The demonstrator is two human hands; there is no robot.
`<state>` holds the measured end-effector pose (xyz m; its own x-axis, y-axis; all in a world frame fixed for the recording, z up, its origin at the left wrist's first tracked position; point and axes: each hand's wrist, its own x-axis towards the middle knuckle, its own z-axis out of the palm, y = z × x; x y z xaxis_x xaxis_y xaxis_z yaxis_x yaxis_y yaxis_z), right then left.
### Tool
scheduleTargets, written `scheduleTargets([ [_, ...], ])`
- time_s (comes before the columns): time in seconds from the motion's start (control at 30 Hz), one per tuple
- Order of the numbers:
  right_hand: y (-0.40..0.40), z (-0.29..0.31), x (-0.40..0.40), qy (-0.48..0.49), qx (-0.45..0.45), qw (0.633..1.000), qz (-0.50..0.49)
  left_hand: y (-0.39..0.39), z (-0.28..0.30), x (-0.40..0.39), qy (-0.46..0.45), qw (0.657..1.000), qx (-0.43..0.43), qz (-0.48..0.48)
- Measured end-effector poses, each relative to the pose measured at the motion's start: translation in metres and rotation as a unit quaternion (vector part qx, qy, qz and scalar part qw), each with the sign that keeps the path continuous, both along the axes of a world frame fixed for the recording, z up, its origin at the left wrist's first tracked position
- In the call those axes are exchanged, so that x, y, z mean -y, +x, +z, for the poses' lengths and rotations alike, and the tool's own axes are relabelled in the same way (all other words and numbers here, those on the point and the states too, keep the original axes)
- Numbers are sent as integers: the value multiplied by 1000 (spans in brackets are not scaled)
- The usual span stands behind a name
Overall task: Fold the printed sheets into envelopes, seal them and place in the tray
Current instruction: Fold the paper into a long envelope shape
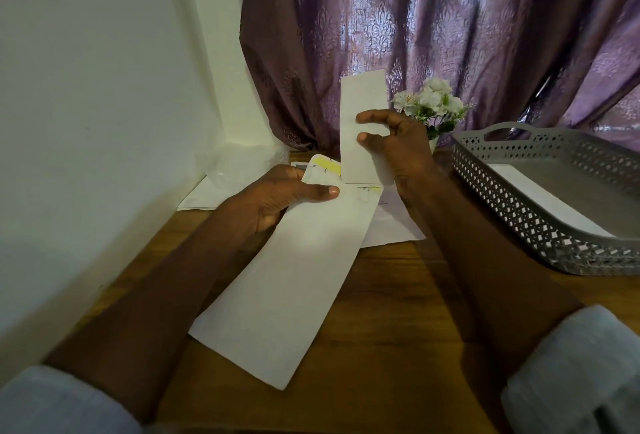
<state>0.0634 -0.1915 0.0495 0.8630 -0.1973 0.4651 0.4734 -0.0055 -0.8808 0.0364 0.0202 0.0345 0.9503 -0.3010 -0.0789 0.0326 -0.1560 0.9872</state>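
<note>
Surface: wooden table [398, 312], white wall on the left, purple curtain [450, 35] behind.
Envelope: long white envelope [287, 281] held slanting over the table, near end low, far end up at the left hand.
Left hand: left hand [277, 201] grips the envelope's far end, thumb flat on top, fingers curled underneath.
Folded sheet: narrow folded sheet [362, 128] held upright just above the envelope's far end.
Right hand: right hand [398, 146] pinches the folded sheet's right edge, fingertips on its front face.
Printed sheets: loose printed sheets [391, 215] lie flat on the table under both hands, one with a yellow patch.
Tray: grey lattice tray [519, 211] at the right, white paper lying inside.
Flowers: white flowers [433, 101] beside the tray's far corner.
</note>
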Motion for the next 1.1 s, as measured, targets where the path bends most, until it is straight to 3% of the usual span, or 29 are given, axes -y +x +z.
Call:
scheduleTargets([
  [0.43,-2,-2,-8,-53,15,998,16,-3,1,1,5,1000,18,8],
  [0.8,-8,2,-21,-43,-74,990,111,-6,4,1,-28,1000,1,0],
  [1.1,-6,0,-21,-29,-74,990,119,-5,3,1,-21,1000,19,-5],
])
